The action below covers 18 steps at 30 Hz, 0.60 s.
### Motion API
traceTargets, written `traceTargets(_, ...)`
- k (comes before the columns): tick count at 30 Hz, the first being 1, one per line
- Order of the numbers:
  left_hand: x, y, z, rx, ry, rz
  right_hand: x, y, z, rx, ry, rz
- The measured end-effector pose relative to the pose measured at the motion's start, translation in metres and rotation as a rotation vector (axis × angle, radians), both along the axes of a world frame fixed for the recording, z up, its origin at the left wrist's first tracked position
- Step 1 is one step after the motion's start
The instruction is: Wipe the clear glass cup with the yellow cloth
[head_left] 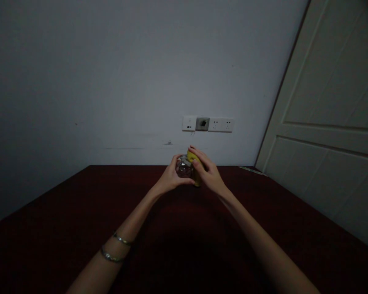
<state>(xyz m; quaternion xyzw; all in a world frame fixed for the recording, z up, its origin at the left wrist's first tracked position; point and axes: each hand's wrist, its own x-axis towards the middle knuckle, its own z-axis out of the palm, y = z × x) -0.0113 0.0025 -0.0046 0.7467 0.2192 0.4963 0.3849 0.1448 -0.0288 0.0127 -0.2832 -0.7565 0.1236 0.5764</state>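
**Glass [184, 168] and sponge [192, 157] gripped at mid-frame**

Nearest, at the bottom of the frame, both bare forearms reach forward over the dark red surface [64, 212]. Two thin bracelets [116, 247] circle the left one at lower left. Farther up, the arms meet just above the centre. There the left hand [171, 178] wraps around the small clear glass from its left side, fingers curled about it. The right hand [209, 174] is closed over the yellow sponge, which presses against the right side and top of the glass. Whether the glass rests on the surface or is held clear of it cannot be told in the dim light. Beyond the hands the surface ends at a pale wall [110, 81]. A row of sockets [207, 124] sits on the wall just above the hands. At the right of the frame stands a white panelled door [331, 122].
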Motion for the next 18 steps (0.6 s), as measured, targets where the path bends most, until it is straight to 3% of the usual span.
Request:
traceTargets(3, 0.004, -0.001, -0.002, 0.026, -0.002, -0.03, 0.001, -0.004, 0.001, 0.176, -0.109, -0.004)
traceTargets(5, 0.006, -0.001, -0.003, 0.054, -0.002, -0.009, 0.0, -0.004, 0.001, 0.213, -0.103, -0.005)
traceTargets(13, 0.01, -0.004, -0.003, 0.194, 0.087, 0.056, -0.002, 0.013, -0.001, -0.091, 0.218, -0.028)
traceTargets(15, 0.009, -0.004, -0.004, 0.202, 0.111, 0.082, -0.002, 0.011, -0.001, -0.078, 0.164, -0.056)
traceTargets(18, 0.007, -0.001, -0.006, 0.19, 0.142, 0.105, -0.002, 0.001, 0.002, 0.068, -0.04, -0.107)
